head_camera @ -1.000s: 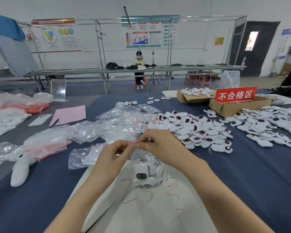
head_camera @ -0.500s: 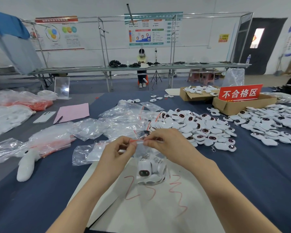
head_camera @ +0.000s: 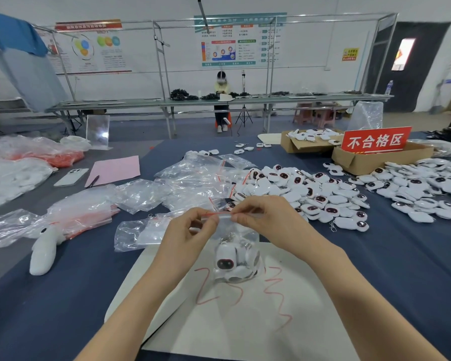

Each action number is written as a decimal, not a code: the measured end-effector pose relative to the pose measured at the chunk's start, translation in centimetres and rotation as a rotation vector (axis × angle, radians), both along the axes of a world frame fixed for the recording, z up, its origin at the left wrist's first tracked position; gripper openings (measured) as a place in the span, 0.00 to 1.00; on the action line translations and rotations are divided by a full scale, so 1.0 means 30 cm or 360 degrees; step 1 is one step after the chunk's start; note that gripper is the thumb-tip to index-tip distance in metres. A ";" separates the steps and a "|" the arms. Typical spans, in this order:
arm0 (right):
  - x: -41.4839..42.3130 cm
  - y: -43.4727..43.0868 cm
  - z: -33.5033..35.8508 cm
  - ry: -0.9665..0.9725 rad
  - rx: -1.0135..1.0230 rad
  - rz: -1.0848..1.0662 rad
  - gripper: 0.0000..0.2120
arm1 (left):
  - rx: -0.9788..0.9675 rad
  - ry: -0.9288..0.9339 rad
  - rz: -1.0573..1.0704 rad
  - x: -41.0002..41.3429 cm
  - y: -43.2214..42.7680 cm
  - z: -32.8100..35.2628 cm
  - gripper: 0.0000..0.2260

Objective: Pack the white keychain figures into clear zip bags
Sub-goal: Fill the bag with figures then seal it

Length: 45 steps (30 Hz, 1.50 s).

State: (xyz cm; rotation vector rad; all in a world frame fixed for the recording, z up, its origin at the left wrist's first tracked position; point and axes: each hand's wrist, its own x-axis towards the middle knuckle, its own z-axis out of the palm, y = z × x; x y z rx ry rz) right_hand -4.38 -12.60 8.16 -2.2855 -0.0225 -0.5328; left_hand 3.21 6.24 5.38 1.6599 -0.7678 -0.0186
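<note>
Pinching the seal (head_camera: 223,214) of a clear zip bag (head_camera: 246,237) at each end, fingers of the left hand (head_camera: 190,233) and right hand (head_camera: 267,217) hold it level, running left to right; white figures (head_camera: 231,260) hang below.

A clear zip bag (head_camera: 238,234) is held upright, its red-lined top strip pinched at both ends. Several white bagged figures (head_camera: 232,261) with dark faces bunch in its bottom. Loose figures (head_camera: 310,194) lie heaped on the blue bench (head_camera: 375,269) at right, with crumpled empty bags (head_camera: 193,178) behind.
</note>
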 end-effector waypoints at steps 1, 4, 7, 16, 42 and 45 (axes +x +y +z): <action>-0.003 -0.002 -0.001 -0.0005 -0.0010 -0.0005 0.07 | 0.0020 -0.0004 -0.0009 -0.002 -0.001 0.002 0.05; -0.004 0.004 -0.004 -0.0020 0.0008 0.0006 0.04 | 0.0056 0.0014 -0.0050 -0.008 -0.010 0.009 0.04; -0.002 0.010 -0.002 -0.0019 0.0027 0.0018 0.02 | 0.0072 0.0026 -0.0050 -0.014 -0.014 0.013 0.05; -0.027 -0.004 -0.009 -0.0044 0.0007 -0.0024 0.03 | 0.0109 -0.0017 -0.0072 -0.012 -0.015 0.009 0.04; -0.075 -0.037 -0.016 -0.0101 0.0202 -0.0096 0.09 | 0.0650 -0.0641 -0.0024 -0.011 -0.057 0.087 0.03; -0.074 -0.038 -0.014 -0.0103 0.0248 -0.0081 0.07 | 0.0690 -0.0711 -0.0017 -0.020 -0.068 0.101 0.03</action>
